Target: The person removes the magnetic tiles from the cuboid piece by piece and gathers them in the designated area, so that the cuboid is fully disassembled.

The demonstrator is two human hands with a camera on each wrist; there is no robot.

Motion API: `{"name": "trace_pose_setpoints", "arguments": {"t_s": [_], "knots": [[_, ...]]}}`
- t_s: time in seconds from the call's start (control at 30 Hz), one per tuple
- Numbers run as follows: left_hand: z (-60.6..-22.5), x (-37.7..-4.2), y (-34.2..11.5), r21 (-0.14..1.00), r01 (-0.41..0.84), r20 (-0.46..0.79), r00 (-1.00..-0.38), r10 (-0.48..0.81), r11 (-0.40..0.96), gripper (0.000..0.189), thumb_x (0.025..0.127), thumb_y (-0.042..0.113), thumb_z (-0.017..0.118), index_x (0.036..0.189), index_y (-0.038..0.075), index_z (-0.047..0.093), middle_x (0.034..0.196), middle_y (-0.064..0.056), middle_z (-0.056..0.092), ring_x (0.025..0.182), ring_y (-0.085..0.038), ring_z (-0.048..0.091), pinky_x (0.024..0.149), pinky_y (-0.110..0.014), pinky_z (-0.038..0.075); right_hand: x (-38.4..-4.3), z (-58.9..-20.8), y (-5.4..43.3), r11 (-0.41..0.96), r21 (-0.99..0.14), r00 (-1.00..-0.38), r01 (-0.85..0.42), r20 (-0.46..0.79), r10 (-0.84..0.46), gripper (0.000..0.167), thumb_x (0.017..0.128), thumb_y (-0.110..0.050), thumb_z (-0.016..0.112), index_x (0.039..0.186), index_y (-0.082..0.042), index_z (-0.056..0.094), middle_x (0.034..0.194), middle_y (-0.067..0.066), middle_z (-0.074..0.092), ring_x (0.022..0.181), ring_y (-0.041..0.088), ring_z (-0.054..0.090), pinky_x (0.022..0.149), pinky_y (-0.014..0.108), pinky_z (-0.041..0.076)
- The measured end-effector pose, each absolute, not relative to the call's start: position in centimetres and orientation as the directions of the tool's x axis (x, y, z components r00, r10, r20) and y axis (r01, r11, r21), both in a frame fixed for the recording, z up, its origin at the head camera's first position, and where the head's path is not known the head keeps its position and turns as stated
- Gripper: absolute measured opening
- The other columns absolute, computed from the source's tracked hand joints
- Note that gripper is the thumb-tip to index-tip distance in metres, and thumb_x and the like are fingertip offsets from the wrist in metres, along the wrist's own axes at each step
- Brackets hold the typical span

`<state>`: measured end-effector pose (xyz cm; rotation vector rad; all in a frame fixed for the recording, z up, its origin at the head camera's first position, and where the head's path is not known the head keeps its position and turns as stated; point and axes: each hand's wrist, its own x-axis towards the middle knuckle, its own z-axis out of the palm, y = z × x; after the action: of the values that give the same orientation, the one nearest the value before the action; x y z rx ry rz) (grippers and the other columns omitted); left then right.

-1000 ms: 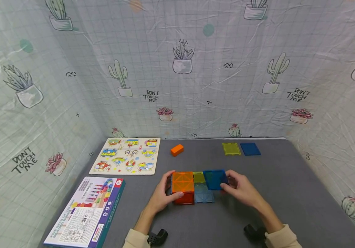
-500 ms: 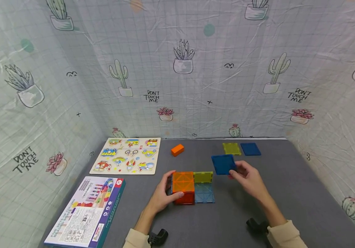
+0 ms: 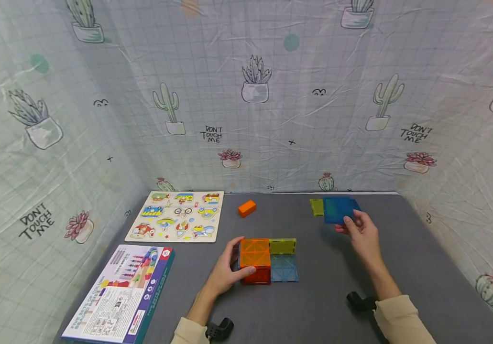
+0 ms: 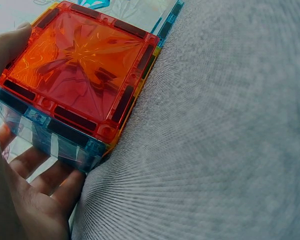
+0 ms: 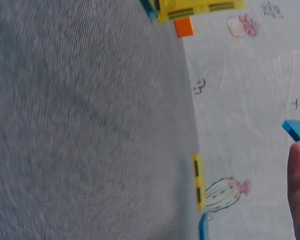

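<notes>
My left hand (image 3: 225, 272) holds a cube of see-through magnetic tiles by its left side, thumb on the front. An orange tile (image 3: 255, 252) forms its top and a red tile (image 4: 80, 70) its front. Joined at the cube's right are an upright yellow tile (image 3: 282, 246) and a light blue tile (image 3: 284, 268) lying flat. Back at the right, my right hand (image 3: 364, 236) pinches a blue square tile (image 3: 336, 210) by its lower right corner. Held above the table, it overlaps a flat yellow tile (image 3: 316, 207) and mostly hides another blue tile (image 3: 356, 204).
An orange block (image 3: 246, 208) lies at the back middle. To its left is a wooden puzzle board (image 3: 173, 231) with vehicle pictures. A boxed set (image 3: 117, 291) lies at the front left. A patterned curtain (image 3: 272, 157) closes off the table's back and sides.
My right hand has carried the blue tile away from the cube, back and to the right, over the two flat tiles. The left hand and cube have stayed in place.
</notes>
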<state>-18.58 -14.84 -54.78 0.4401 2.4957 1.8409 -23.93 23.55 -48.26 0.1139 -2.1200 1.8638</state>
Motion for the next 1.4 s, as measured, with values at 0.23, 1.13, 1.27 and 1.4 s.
{"name": "trace_pose_setpoints", "arguments": {"t_s": [0.23, 1.13, 1.27, 1.4], "knots": [[-54.8, -18.5, -14.8, 0.936, 0.236, 0.172, -0.954, 0.246, 0.261, 0.082, 0.085, 0.031, 0.077, 0.153, 0.019, 0.033, 0.145, -0.003, 0.049, 0.13, -0.022, 0.049, 0.115, -0.042, 0.04, -25.5, -48.9, 24.7, 0.115, -0.977, -0.933, -0.18, 0.207, 0.294, 0.048, 0.096, -0.011, 0.065, 0.135, 0.008, 0.044, 0.097, -0.013, 0.063, 0.075, -0.003, 0.07, 0.072, 0.013, 0.056], [-55.0, -18.7, -14.9, 0.947, 0.229, 0.168, -0.951, 0.26, 0.225, 0.083, 0.086, 0.024, 0.077, 0.154, 0.013, 0.032, 0.143, 0.0, 0.05, 0.126, -0.017, 0.052, 0.109, -0.022, 0.041, -30.9, -50.3, 31.0, 0.193, -0.981, -0.819, 0.031, 0.086, 0.567, 0.048, 0.098, -0.019, 0.062, 0.138, -0.001, 0.043, 0.094, -0.007, 0.058, 0.064, -0.008, 0.061, 0.069, 0.013, 0.055], [-55.0, -18.8, -14.9, 0.948, 0.233, 0.172, -0.948, 0.266, 0.217, 0.082, 0.086, 0.022, 0.076, 0.154, 0.013, 0.032, 0.141, -0.001, 0.051, 0.122, -0.017, 0.054, 0.107, -0.022, 0.043, -31.4, -50.8, 31.5, 0.203, -0.976, -0.796, 0.074, 0.065, 0.602, 0.046, 0.099, -0.02, 0.061, 0.137, -0.003, 0.043, 0.095, -0.007, 0.058, 0.061, -0.008, 0.06, 0.068, 0.014, 0.056], [-54.9, -18.7, -14.9, 0.949, 0.231, 0.17, -0.948, 0.27, 0.213, 0.083, 0.086, 0.022, 0.076, 0.155, 0.014, 0.031, 0.14, -0.002, 0.051, 0.121, -0.018, 0.055, 0.106, -0.022, 0.044, -31.9, -51.3, 32.2, 0.21, -0.971, -0.766, 0.114, 0.049, 0.641, 0.047, 0.1, -0.019, 0.059, 0.14, -0.001, 0.043, 0.088, -0.009, 0.057, 0.056, -0.011, 0.057, 0.062, 0.013, 0.055]]}}
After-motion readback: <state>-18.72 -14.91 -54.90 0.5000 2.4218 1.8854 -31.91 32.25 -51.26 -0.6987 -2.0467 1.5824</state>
